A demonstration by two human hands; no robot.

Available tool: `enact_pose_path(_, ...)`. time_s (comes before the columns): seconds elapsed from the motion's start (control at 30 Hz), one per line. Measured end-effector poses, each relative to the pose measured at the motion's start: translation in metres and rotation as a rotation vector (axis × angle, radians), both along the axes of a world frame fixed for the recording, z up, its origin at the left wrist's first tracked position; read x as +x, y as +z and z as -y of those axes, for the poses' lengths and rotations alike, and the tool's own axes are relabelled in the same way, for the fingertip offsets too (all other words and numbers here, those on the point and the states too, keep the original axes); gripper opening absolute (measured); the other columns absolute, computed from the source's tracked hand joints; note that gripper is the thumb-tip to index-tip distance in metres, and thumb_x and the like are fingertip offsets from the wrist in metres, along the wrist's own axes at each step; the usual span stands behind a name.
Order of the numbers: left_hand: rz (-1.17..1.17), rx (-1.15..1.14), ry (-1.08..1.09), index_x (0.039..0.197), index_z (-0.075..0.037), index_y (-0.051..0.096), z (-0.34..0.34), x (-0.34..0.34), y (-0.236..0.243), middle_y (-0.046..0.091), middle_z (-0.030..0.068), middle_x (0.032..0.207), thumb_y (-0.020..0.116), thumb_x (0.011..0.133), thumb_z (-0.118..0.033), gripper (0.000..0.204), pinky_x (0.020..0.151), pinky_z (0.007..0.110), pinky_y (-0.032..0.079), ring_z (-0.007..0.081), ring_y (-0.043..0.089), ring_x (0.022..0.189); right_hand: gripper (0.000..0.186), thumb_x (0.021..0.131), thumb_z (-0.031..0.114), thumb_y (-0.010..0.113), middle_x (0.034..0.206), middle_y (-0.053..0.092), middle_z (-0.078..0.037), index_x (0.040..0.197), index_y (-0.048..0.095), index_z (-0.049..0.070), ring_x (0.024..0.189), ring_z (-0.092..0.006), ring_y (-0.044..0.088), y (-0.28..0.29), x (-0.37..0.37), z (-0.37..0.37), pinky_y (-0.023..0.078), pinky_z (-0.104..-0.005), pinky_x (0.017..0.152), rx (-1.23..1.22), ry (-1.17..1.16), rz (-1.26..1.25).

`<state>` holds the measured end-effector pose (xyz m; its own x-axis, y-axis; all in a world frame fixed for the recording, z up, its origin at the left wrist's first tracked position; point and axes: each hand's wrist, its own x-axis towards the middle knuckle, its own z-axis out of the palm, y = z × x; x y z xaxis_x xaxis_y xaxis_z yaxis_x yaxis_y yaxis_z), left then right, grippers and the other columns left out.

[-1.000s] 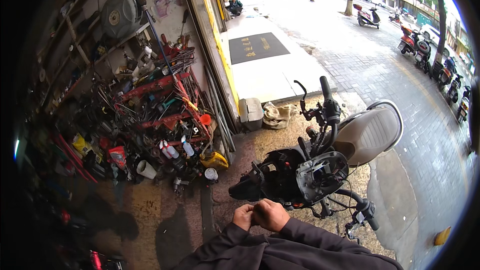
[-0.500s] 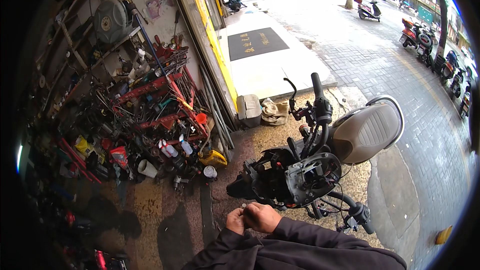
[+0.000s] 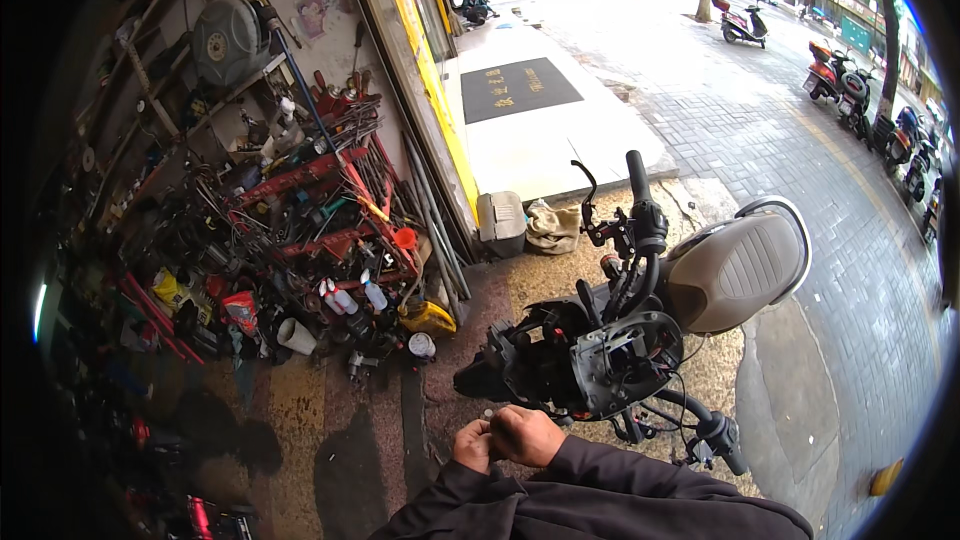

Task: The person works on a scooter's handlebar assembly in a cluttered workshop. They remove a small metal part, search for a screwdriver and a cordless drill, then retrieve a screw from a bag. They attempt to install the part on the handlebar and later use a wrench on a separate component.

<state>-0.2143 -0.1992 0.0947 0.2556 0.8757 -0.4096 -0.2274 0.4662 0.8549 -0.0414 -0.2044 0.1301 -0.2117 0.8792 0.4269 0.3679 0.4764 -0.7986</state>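
Observation:
My left hand [image 3: 472, 446] and my right hand [image 3: 532, 436] are together low in the middle, fingers curled in against each other. A small pale round spot shows at the left fingertips; whether it is a held part or a nail I cannot make out. Whatever lies between the fingers is hidden. Just beyond my hands stands a scooter [image 3: 625, 350] with its front covers off, its bare frame and wiring exposed. Its seat [image 3: 742, 258] is grey-brown, and the handlebar [image 3: 650, 220] carries a brake lever. Neither hand visibly touches the scooter.
To the left, a red rack [image 3: 300, 180] is crowded with tools, with spray bottles [image 3: 345, 298], a yellow jug [image 3: 428, 318] and a white tub [image 3: 421, 346] below. A grey box [image 3: 500, 224] and a cloth [image 3: 552, 228] lie by the doorway. Parked scooters [image 3: 850, 95] line the pavement.
The whole view has shifted very slightly. My hands stay together in nearly the same place, and the scooter has not moved.

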Motion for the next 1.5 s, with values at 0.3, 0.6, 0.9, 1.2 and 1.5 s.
enact_pose_path(0.3,-0.002,0.031,-0.023,0.091,-0.005,0.060,-0.004,-0.002,-0.006,0.061,0.0021,0.079,0.054,0.086,-0.003,0.008,0.061,0.026,0.052,0.0127,0.060,0.066,0.025,0.083,0.020,0.072,0.088,0.064,-0.017,0.097,0.060,0.004,0.079,-0.0404,0.066,-0.003,0.001,-0.005,0.054,-0.0475,0.065,-0.010,0.002,0.008)
enact_pose_path(0.6,0.016,-0.017,-0.023,0.092,-0.005,0.060,-0.006,0.000,-0.003,0.063,0.0045,0.082,0.053,0.086,-0.001,0.010,0.063,0.028,0.055,0.0152,0.063,0.068,0.026,0.083,0.019,0.073,0.089,0.064,-0.018,0.098,0.060,0.003,0.080,-0.0409,0.066,-0.006,0.003,-0.008,0.055,-0.0479,0.066,-0.013,0.006,0.011)
enact_pose_path(0.9,0.076,0.068,0.027,0.097,-0.004,0.062,-0.004,0.006,-0.007,0.065,0.0057,0.085,0.056,0.088,0.002,0.012,0.065,0.030,0.056,0.0157,0.065,0.073,0.024,0.083,0.017,0.072,0.089,0.065,-0.018,0.097,0.060,0.003,0.080,-0.0409,0.066,-0.003,0.005,-0.008,0.055,-0.0476,0.066,-0.014,0.003,0.018)
enact_pose_path(1.2,-0.224,0.341,-0.091,0.098,0.000,0.064,-0.002,0.006,0.012,0.068,0.0053,0.081,0.066,0.093,0.002,0.006,0.065,0.028,0.054,0.0115,0.063,0.069,0.018,0.082,0.004,0.073,0.089,0.065,-0.016,0.100,0.068,0.002,0.079,-0.0392,0.066,0.003,0.013,-0.010,0.055,-0.0427,0.068,-0.038,-0.045,-0.193)
enact_pose_path(1.5,-0.342,0.436,-0.075,0.090,-0.001,0.062,-0.002,0.011,0.040,0.065,0.0038,0.072,0.066,0.092,0.000,0.005,0.059,0.026,0.048,0.0086,0.059,0.065,0.013,0.085,0.001,0.073,0.086,0.063,-0.013,0.097,0.070,0.002,0.077,-0.0318,0.066,0.007,0.011,-0.012,0.053,-0.0370,0.068,-0.102,0.024,-0.283)
